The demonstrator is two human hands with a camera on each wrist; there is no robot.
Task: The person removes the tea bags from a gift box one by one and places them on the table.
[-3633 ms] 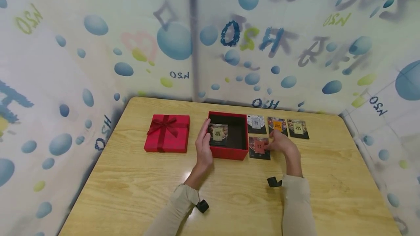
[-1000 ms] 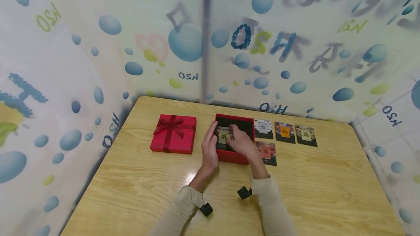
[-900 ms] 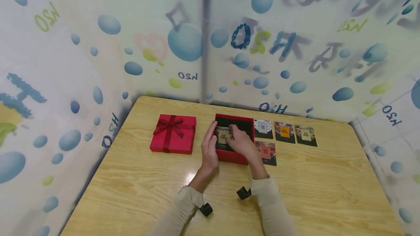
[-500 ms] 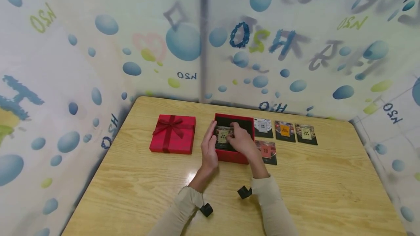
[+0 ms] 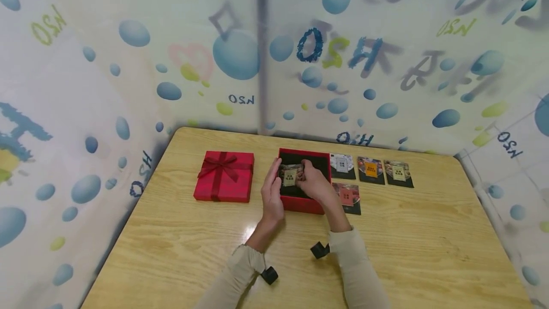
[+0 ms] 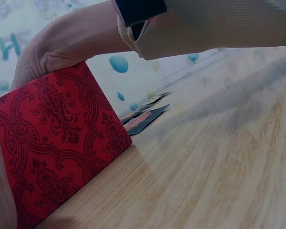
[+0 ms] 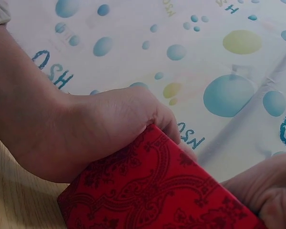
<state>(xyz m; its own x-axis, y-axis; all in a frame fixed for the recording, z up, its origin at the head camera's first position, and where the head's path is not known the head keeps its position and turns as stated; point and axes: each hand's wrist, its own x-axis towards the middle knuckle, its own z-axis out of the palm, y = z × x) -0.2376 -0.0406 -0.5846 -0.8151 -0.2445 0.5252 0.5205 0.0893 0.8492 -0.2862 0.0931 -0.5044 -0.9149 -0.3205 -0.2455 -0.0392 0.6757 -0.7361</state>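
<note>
My left hand (image 5: pixel 272 197) rests with straight fingers along the left wall of a red patterned gift box (image 5: pixel 303 205). My right hand (image 5: pixel 316 182) reaches into the box, where thumb and fingers pinch the right edge of a flat dark packet (image 5: pixel 289 174) with a food picture and a pale label. The packet is tilted inside the box, over its black interior. In the left wrist view the box wall (image 6: pixel 57 138) hides the right fingers and the packet. The left hand (image 7: pixel 95 126) lies against the box wall (image 7: pixel 148 191) in the right wrist view.
A red lid (image 5: pixel 225 177) with a dark ribbon bow lies left of the box. To its right lie flat packets: a white-labelled one (image 5: pixel 342 166), an orange one (image 5: pixel 371 170), a pale yellow one (image 5: pixel 399 173) and a red one (image 5: pixel 346 198). All are on a wooden table (image 5: pixel 180 242).
My right hand has gone from the red-labelled packet into the box and now pinches the packet there, whose lower edge has risen. My left hand stays against the box wall.
</note>
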